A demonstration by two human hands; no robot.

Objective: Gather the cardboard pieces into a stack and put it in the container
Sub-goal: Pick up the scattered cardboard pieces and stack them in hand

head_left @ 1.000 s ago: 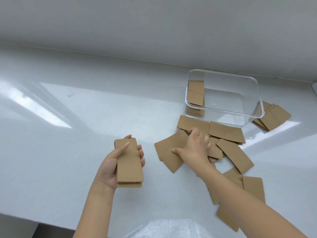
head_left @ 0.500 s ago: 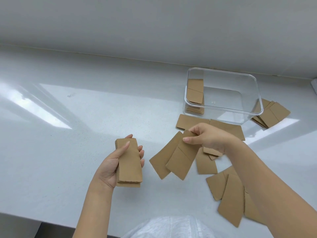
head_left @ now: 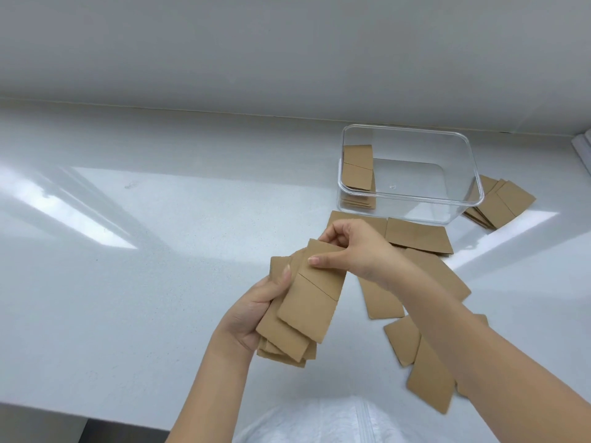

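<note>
The left hand [head_left: 256, 311] cradles a stack of cardboard pieces [head_left: 287, 334] above the middle of the counter [head_left: 160, 251], thumb pressed on top and fingers curled under, while the right hand [head_left: 348, 247] pinches the far end of a fresh piece [head_left: 315, 292] and lays it onto that stack. The pile is fanned rather than square — lower pieces jut out at the near end and another edge shows at the far left — so the likely trouble is a slip: if the right hand lets go before the left thumb clamps the new piece, it could slide off, and a loose squeeze could let the whole splayed stack spill back onto the counter. A stack this ragged may also snag on the rim when it goes in, so squaring the edges first looks wise. The clear container [head_left: 460, 199] sits toward the far right of the counter and already holds one neat pile [head_left: 358, 167] against its left wall — the rest of its floor is bare. Loose pieces [head_left: 419, 238] lie between it and the hands, more [head_left: 428, 385] near the front edge under the right forearm, and a fanned group [head_left: 505, 206] rests beyond the container's right side, so much gathering remains
</note>
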